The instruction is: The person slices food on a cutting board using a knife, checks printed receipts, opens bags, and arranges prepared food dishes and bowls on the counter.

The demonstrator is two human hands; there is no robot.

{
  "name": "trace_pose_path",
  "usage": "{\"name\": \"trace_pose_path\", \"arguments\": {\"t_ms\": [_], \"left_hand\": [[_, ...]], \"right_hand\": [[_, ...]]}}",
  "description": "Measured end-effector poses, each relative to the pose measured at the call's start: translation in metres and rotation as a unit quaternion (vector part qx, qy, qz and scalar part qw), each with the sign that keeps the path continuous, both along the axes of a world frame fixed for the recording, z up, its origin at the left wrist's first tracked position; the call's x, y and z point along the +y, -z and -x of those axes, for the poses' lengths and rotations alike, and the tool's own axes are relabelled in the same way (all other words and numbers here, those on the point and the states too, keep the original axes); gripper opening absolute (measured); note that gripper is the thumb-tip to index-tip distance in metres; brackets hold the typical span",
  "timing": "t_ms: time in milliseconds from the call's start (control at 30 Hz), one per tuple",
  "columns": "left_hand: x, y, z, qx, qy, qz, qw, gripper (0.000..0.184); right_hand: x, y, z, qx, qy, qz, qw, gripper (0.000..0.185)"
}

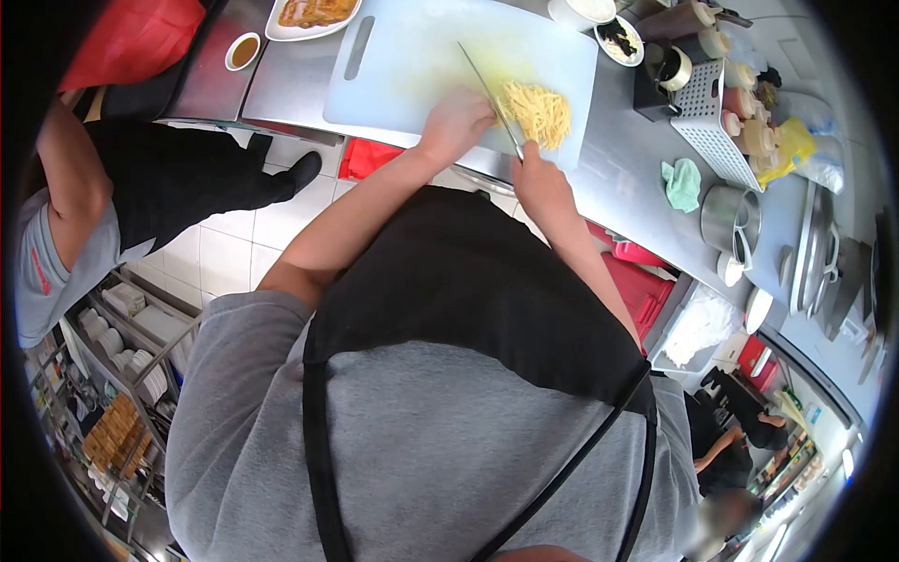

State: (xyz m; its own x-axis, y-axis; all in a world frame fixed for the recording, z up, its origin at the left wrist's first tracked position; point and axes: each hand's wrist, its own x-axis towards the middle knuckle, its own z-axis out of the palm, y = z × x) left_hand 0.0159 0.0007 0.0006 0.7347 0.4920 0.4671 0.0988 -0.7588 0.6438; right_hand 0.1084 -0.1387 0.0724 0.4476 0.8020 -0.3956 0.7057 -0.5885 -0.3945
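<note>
My right hand [545, 187] grips the handle of a kitchen knife [482, 77]. Its blade lies across a white cutting board [393, 80], tip pointing away from me. On the left of the blade is my left hand [456, 124], fingers bent and pressed together on the board; whatever may be under them is hidden. A pile of thin yellow strips [538, 112] sits just right of the blade, near the board's right end. The board around the blade has a yellowish stain.
A dish of orange-brown food [314, 11] and a sauce cup [243, 51] stand left. Right are a bowl of black and pale strips [619, 39], a white bottle basket [709, 117], a green cloth [682, 184] and a metal pot [730, 220]. A person [169, 178] stands at left.
</note>
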Motion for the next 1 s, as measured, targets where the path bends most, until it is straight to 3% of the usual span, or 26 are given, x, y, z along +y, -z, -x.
{"name": "trace_pose_path", "arguments": {"t_ms": [133,200,233,433,533,600,800,1000], "left_hand": [[-0.001,-0.003,0.0,-0.006,0.001,-0.005,1.0,0.005],[-0.002,-0.002,0.0,-0.029,-0.008,0.004,1.0,0.004],[-0.002,-0.001,0.0,-0.029,-0.008,0.004,1.0,0.004],[0.001,0.0,0.0,-0.012,-0.003,-0.012,1.0,0.005],[-0.001,-0.001,-0.001,-0.029,-0.004,0.002,1.0,0.005],[-0.002,0.001,0.0,-0.033,-0.007,0.014,0.999,0.005],[-0.001,-0.001,0.001,-0.034,-0.006,-0.007,0.999,0.006],[0.0,0.0,0.0,-0.02,-0.008,-0.007,1.0,0.003]], "right_hand": [[-0.008,0.01,0.008,-0.002,0.022,0.062,0.998,0.025],[-0.003,0.026,0.003,-0.039,-0.005,-0.063,0.997,0.022],[0.002,0.029,0.0,-0.039,-0.005,-0.064,0.997,0.022],[-0.006,0.002,0.005,-0.041,-0.015,-0.041,0.998,0.022],[-0.004,0.009,0.006,0.006,0.025,0.055,0.998,0.027],[0.006,0.02,0.0,-0.003,0.008,-0.008,1.0,0.026],[-0.009,-0.003,0.007,-0.025,-0.003,0.022,0.999,0.022],[0.001,0.032,-0.004,-0.056,-0.025,-0.038,0.997,0.022]]}}
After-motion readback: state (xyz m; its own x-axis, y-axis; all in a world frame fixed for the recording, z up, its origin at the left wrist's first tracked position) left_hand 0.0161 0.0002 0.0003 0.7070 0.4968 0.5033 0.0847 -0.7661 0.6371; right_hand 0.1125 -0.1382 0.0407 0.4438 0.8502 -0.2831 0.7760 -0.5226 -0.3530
